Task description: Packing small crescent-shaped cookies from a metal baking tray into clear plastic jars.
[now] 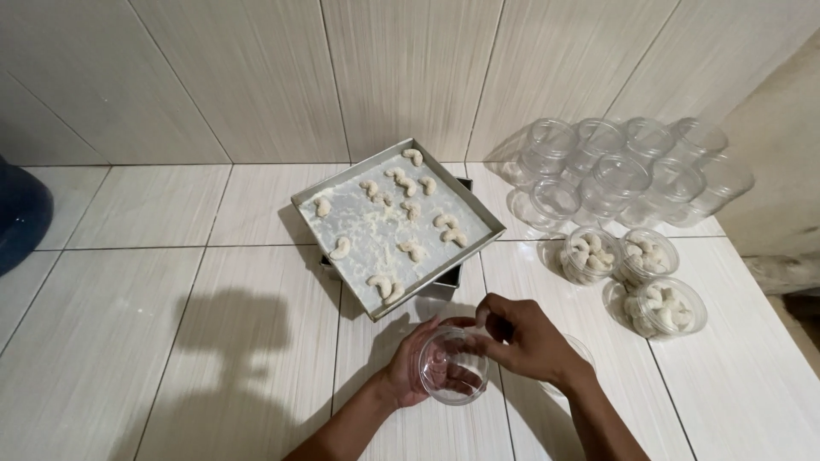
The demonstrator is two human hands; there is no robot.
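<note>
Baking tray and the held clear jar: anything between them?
Head view: only bare tile floor between the baking tray and the clear jar in both hands.

Clear round plastic jar (451,365), empty, tilted with mouth toward the camera, held above the tiled floor (256,341) near the baking tray (395,224).

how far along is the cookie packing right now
Three filled jars of crescent cookies sit right of the tray. The left hand cups an empty clear jar while the right hand touches its rim. Over a dozen cookies remain on the tray, and a stack of empty jars waits behind.
</note>
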